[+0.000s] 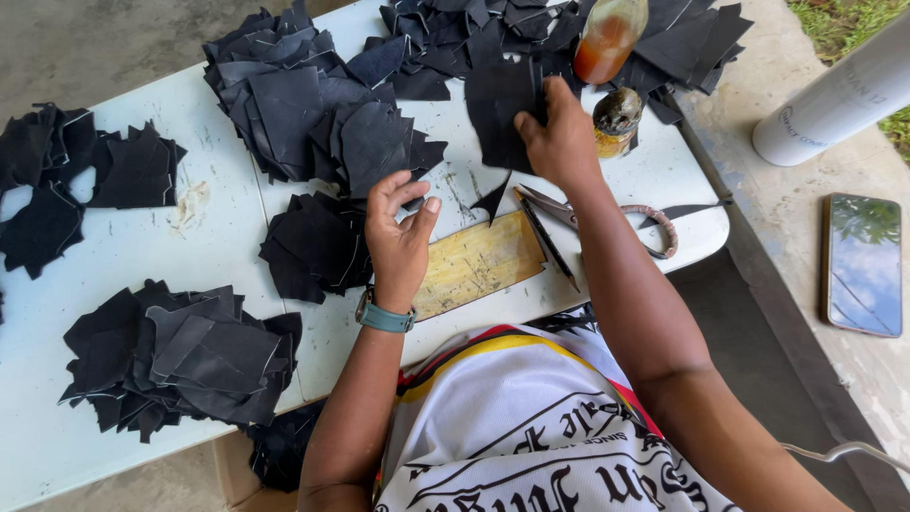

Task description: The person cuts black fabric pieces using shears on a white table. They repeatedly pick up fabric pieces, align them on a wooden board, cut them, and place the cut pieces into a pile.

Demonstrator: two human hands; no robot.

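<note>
Right hand [559,142] pinches a black leather piece [498,114] far on the white counter [123,256]; left hand [398,232] hovers half-curled, empty, beside a black stack [313,246]. Scissors [592,218] lie near the right edge.

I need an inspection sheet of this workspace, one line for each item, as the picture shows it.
Surface: white table, stained, with a yellowish cutting board.
Job's things: black leather piece held up; small black offcut; scissors.
Clutter: piles of black leather pieces; bottle of orange liquid; small jar.
Grippers: right hand pinches the piece; left hand hovers at a pile, empty.
Cables: light cord at bottom right.
Surroundings: phone on concrete; white cylinder; grass.
</note>
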